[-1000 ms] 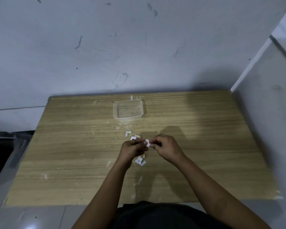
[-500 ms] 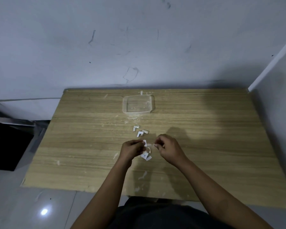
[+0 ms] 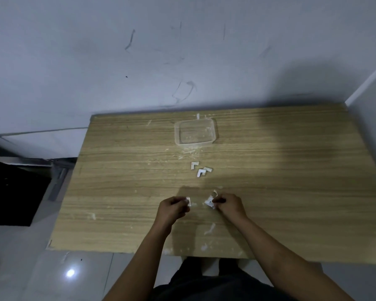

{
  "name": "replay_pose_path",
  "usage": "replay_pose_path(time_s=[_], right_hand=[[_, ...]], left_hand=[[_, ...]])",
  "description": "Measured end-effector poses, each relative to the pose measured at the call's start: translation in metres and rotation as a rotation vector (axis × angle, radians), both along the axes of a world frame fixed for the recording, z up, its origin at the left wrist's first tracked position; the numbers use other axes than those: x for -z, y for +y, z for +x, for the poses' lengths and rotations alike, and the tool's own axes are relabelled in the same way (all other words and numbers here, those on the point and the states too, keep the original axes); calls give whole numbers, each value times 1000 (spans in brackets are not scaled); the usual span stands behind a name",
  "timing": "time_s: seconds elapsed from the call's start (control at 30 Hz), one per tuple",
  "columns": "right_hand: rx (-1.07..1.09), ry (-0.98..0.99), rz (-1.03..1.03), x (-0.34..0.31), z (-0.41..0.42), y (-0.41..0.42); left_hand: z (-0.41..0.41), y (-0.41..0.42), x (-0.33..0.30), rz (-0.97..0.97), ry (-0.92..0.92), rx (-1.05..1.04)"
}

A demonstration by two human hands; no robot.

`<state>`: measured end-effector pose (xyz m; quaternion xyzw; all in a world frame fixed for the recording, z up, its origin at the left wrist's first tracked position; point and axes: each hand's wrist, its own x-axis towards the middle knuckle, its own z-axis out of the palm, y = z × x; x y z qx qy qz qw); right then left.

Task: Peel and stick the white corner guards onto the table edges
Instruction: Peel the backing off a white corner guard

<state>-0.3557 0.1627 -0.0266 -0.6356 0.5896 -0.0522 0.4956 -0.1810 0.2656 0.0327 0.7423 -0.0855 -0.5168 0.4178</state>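
Nearest the camera, the near edge of the wooden table (image 3: 122, 235) carried pale smears and scraps. Just beyond, over the table's near middle, both hands hovered a little apart. The left hand (image 3: 172, 210), at about 9 o'clock of the gap between them, had its fingers curled and pinched a small white corner guard (image 3: 188, 201) at the fingertips. The right hand (image 3: 231, 206), at 3 o'clock, was likewise curled, its fingertips pinching a small white piece (image 3: 210, 202); whether that was peeled backing or another guard could not be told. A thin curled white strip (image 3: 214, 192) lay just at 12 o'clock of that piece. Farther off, at 12 o'clock of the hands, three loose corner guards (image 3: 201, 170) lay clustered on the wood. Beyond them stood a clear plastic container (image 3: 195, 131) near the far edge, against the scuffed wall (image 3: 139, 61).
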Motion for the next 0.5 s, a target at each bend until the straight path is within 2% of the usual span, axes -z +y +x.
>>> replay_pose_path(time_s=[0.13, 0.3, 0.37, 0.5], right_hand=[[104, 21, -4, 3, 5, 8], [251, -46, -18, -11, 6, 12], [292, -126, 12, -22, 10, 13], [284, -386, 219, -45, 26, 17]], left_hand=[[13, 1, 5, 3, 11, 51], [24, -10, 1, -37, 33, 146], [27, -17, -2, -78, 54, 192], [29, -29, -10, -164, 20, 306]])
